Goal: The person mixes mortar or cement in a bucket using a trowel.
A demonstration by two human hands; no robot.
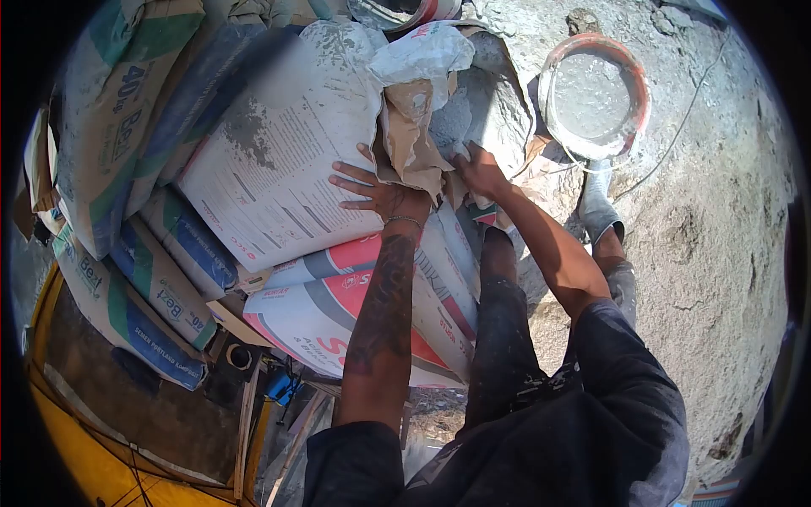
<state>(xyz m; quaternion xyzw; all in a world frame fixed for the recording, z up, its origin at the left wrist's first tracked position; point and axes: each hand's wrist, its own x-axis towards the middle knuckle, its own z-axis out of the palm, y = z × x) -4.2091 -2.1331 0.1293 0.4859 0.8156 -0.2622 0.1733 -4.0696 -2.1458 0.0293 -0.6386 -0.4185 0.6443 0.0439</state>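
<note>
A torn paper bag (411,110) lies with its mouth ragged and grey powder (454,118) showing inside. My left hand (384,193) is spread, its fingers lying flat on the printed white face of a bag (287,160) just left of the tear. At the lower edge of the opening, my right hand (481,173) is closed on the bag's paper. Its fingertips are partly hidden. Below my left forearm are red, white and grey bags (321,308).
A round bucket (596,97) of grey wet mix stands on the dusty ground (693,253) at right, with a thin cable (676,139) beside it. Another bucket (393,13) is at the top. Stacked cement bags (127,110) fill the left. My boot (598,203) is below the bucket.
</note>
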